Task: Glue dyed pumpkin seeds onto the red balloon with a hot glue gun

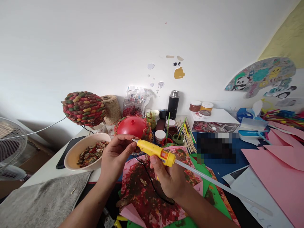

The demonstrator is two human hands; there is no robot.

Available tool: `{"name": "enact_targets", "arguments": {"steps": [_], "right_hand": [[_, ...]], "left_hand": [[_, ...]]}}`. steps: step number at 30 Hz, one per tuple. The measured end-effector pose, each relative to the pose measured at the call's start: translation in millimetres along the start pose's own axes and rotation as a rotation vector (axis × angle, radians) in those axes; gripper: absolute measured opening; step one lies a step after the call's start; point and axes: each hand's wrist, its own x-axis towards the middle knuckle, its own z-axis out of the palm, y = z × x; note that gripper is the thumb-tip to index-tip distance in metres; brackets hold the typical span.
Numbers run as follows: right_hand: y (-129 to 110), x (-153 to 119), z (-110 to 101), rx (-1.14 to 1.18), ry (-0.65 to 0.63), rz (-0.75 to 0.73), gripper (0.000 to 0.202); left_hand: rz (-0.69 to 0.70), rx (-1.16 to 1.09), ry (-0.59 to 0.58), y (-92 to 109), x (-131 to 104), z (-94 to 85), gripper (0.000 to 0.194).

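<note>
My right hand (169, 177) is wrapped round a yellow hot glue gun (154, 152), whose nozzle points left. A long translucent glue stick (220, 183) sticks out of its back end. At the nozzle tip, the fingers of my left hand (116, 153) are pinched together; what they hold is too small to make out. Just behind stands a red balloon (131, 128), its lower sides covered with painted peanut shells. Left of my left hand, a cream bowl (71, 158) holds several painted shell pieces (91, 153).
A shell-covered ball (84, 108), twine spool (112, 109) and black thermos (173, 106) stand near the wall. Paint jars (160, 136) and wooden sticks (188, 136) lie behind the paint-stained paper (140, 196). Pink sheets (275, 177) are right, a fan (11, 142) left. A black cord (152, 180) hangs below the gun.
</note>
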Motion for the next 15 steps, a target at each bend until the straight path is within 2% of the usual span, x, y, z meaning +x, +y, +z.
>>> {"name": "enact_targets", "arguments": {"steps": [7,15], "right_hand": [[0.6,0.1,0.1,-0.024,0.006,-0.011,0.066],[1.1,-2.8,1.6,0.048,0.015,0.076,0.064]], "left_hand": [[-0.023,0.019,0.012,-0.4,0.7,1.0,0.039],[-0.017,-0.030,-0.002,-0.8,0.7,-1.0,0.031]]}}
